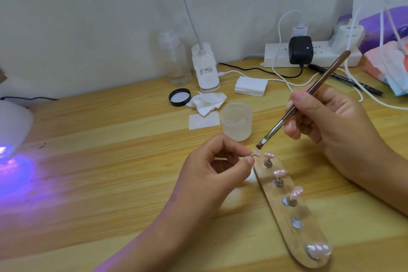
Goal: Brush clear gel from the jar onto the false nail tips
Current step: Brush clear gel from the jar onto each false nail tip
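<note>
The left hand (212, 168) curls in, thumb and forefinger pinching one false nail tip (256, 153) just above the counter (110, 150). The right hand (326, 121) grips the brush (309, 95) pen-style, slanted down, bristles hovering right over that tip. The gel jar (237, 123) stands open just behind.

We can read nothing outright. We see a label (205, 72) with red and dark print on the white bottle (204, 55) near the back edge of the table (110, 139), but it is too blurred to make out. We also see faint grey lettering on the white charger (350, 34) toward the back right corner, too small to read.
</note>
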Demonstrator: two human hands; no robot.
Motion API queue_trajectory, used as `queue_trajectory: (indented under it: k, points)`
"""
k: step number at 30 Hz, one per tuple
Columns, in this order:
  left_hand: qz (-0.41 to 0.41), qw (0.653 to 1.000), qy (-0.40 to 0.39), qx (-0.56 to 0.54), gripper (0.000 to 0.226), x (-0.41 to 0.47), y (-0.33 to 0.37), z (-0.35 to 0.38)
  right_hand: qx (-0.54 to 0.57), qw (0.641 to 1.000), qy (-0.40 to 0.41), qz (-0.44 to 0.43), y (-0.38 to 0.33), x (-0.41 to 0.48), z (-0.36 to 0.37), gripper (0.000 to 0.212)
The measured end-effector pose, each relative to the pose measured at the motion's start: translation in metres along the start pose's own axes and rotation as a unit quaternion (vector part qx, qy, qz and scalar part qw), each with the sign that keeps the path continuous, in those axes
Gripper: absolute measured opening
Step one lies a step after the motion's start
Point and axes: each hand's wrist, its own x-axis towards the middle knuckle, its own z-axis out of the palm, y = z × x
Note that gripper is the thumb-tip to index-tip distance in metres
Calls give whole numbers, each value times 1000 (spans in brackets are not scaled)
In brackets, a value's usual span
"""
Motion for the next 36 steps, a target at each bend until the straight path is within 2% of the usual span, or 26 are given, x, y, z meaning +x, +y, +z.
queue_trajectory:
  k: [9,13,18,21,25,29,36]
  points:
    - [-5,1000,-2,-6,5,0,2,0,2,1000,-5,9,0,1,-1,14]
    - [-12,1000,2,-5,4,-1,3,0,-20,1000,4,-12,4,1,-2,12]
    - [2,1000,11,-10,12,0,1,-1,50,998,17,-18,6,6,-8,23]
    - [11,999,17,-32,8,2,1,-1,76,997,14,-9,4,7,-10,26]
    - [9,999,19,-31,6,1,1,-2,54,998,-12,-5,3,4,-8,18]
    - [11,999,19,-36,7,1,0,-1,42,998,-20,-31,5,4,-6,26]
    - [20,999,23,-42,5,2,-3,-3,8,996,-62,-56,7,2,-8,12]
